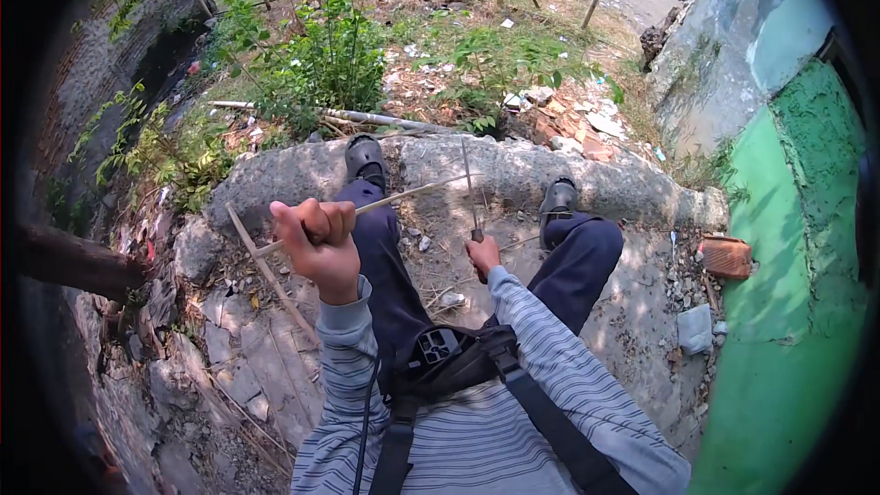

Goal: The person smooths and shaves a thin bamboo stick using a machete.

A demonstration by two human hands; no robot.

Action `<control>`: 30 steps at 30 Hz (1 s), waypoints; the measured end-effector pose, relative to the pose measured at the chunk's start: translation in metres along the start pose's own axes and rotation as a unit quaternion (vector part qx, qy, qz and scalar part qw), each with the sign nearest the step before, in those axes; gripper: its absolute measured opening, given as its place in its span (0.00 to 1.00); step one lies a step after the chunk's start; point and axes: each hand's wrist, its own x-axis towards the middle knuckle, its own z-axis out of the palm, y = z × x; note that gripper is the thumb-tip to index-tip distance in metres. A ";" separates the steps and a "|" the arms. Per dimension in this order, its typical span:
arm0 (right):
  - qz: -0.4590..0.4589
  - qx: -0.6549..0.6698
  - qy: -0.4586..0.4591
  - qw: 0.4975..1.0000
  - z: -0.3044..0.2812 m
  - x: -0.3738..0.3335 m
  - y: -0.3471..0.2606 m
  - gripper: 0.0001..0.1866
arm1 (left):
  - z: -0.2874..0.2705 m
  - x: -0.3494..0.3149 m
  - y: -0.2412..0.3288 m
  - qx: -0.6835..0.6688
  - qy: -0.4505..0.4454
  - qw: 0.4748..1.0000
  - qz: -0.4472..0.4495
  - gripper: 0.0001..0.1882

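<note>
Where the ground is broken concrete littered with dry leaves and small stones, a person sits outdoors with legs stretched toward a low curved concrete kerb (513, 170) at the far side, dark shoes resting against it. Beyond the kerb lie weeds, green shrubs (321, 60), rubble and a few slanted bamboo poles; a green painted wall (788, 247) rises on the right, and a red brick (726, 257) lies near its foot. No container shows anywhere in view (only loose debris on the ground). The left hand (319, 243) is raised at the near left, its grip clamped in a fist around a thin pale stick (412, 194) that slants up to the right across the knees. The right hand (482, 255), lower and nearer the middle, is closed on the handle of a knife (470, 192) whose narrow blade points up and crosses the stick near its far end; whether blade and stick touch cannot be told. More thin sticks (270, 275) lie on the concrete to the left of the legs.
</note>
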 end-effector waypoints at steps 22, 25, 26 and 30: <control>0.151 0.137 -0.094 0.974 0.006 0.074 0.055 0.09 | 0.036 0.021 -0.050 0.070 -0.123 0.990 0.012 0.35; 0.115 0.171 -0.065 0.976 0.018 0.071 0.042 0.12 | 0.034 0.018 -0.048 0.079 -0.119 0.990 0.015 0.35; 0.115 0.171 -0.069 0.976 0.022 0.067 0.036 0.12 | 0.033 0.017 -0.046 0.076 -0.114 0.990 0.014 0.35; -0.013 0.068 -0.017 0.997 0.023 0.071 0.051 0.07 | 0.036 0.015 -0.047 0.099 -0.129 0.987 0.016 0.33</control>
